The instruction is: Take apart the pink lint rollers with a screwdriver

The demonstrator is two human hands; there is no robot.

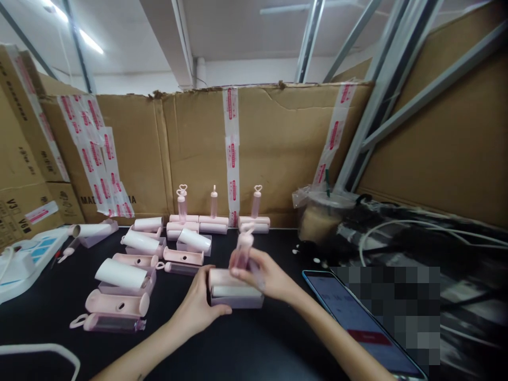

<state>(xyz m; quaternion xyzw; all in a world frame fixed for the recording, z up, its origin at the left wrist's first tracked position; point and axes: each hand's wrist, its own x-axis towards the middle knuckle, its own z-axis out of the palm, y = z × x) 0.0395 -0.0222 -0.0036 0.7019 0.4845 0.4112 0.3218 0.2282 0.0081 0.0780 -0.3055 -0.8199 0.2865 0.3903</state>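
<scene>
My left hand is closed around the left end of a pink roller case. A white roll shows between its pink top and its translucent lower part. My right hand pinches a translucent pink handle with a loop on top, held upright over the case; its lower end is hidden by my fingers. To the left lie loose pink covers, each with a hole. White rolls rest in trays beside them. A separate handle with a heart loop lies nearest me.
Several assembled rollers with upright handles stand along the cardboard wall. A plastic drink cup is at the back right. A phone lies at my right, beside cables. A white power strip sits far left.
</scene>
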